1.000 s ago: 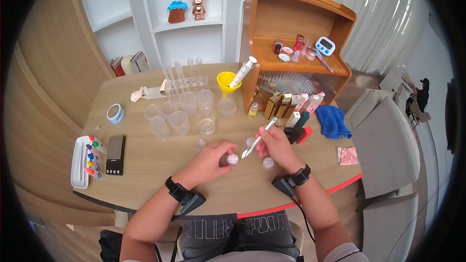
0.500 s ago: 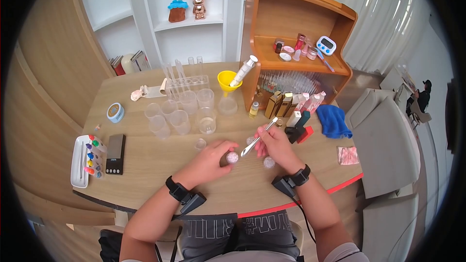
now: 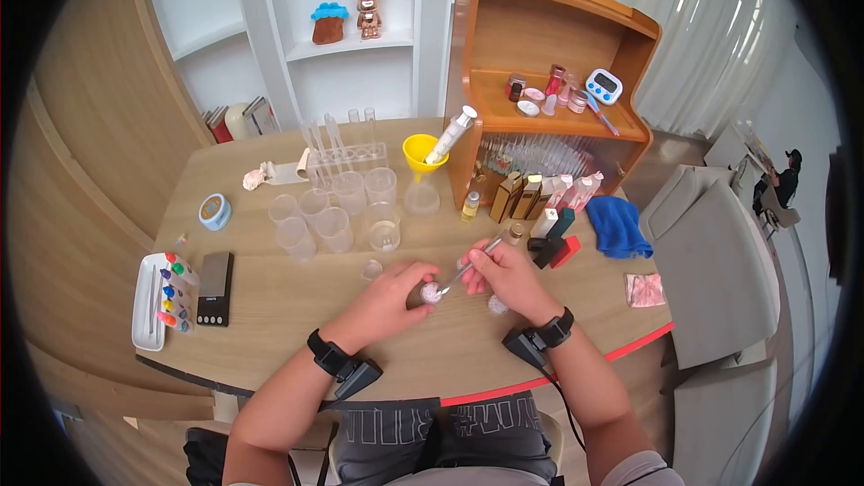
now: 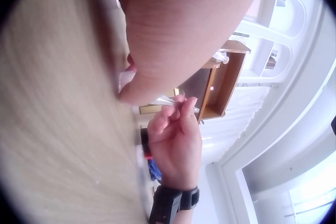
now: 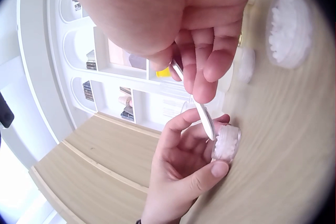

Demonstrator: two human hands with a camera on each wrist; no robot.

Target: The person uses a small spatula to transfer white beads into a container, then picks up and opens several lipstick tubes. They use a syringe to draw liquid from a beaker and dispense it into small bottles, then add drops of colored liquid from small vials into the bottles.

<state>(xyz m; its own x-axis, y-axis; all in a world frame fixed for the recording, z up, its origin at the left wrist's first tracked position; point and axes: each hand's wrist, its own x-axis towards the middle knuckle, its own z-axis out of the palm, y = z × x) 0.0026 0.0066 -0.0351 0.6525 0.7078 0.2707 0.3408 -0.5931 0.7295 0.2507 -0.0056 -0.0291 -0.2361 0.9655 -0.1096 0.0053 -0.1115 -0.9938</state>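
Observation:
My left hand steadies a small clear round jar on the table, thumb on one side and fingers curled round the other. The jar is filled with white, pinkish granules. Above it my right hand pinches a slim metal spatula between thumb and fingers. The spatula slants down to the left, its tip right at the jar's mouth. A second jar of granules stands beside the right hand. Another jar shows in the right wrist view; the right hand mostly covers it in the head view.
Clear plastic cups, a test-tube rack and a yellow funnel holding a syringe stand behind the hands. A black scale and white tray lie left. Small boxes, a blue cloth and a wooden cabinet are right.
My right hand has moved slightly left and tipped the spatula, bringing its tip from beside the jar to the jar's mouth. The left hand keeps its hold on the jar.

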